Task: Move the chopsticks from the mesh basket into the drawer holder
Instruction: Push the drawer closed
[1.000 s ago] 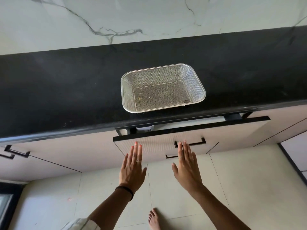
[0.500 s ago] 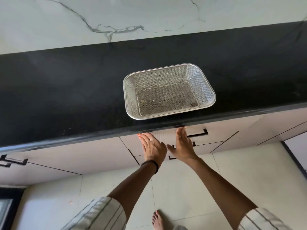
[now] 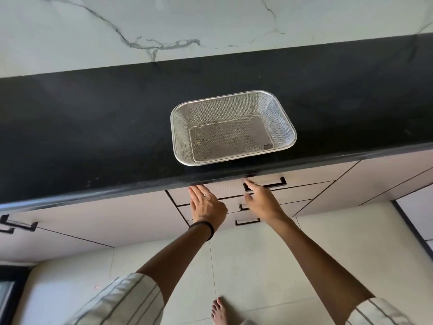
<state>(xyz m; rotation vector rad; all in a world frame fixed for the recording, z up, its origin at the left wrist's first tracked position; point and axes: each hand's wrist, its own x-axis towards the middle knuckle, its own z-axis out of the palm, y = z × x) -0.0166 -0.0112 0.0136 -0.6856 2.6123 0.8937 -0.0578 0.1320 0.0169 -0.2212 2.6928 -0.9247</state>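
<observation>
The steel mesh basket point(image 3: 234, 106) sits on the black countertop point(image 3: 93, 127) near its front edge; no chopsticks show in it, only a few specks. Below it the top drawer point(image 3: 225, 188) is shut flush under the counter, so its holder is hidden. My left hand point(image 3: 206, 205) lies flat against the drawer front, fingers extended, holding nothing. My right hand point(image 3: 262, 200) is just to its right, fingers spread by the black drawer handle point(image 3: 278, 182), with nothing in it.
Two more drawers with black handles point(image 3: 248, 221) stack beneath the top one. Cabinet fronts run left and right, with another handle point(image 3: 18, 225) at far left. A marble wall rises behind the counter. My bare foot point(image 3: 220, 310) stands on the tiled floor.
The drawer, open a second ago, has been pushed in and is shut. Both hands moved forward with it and now rest at its front.
</observation>
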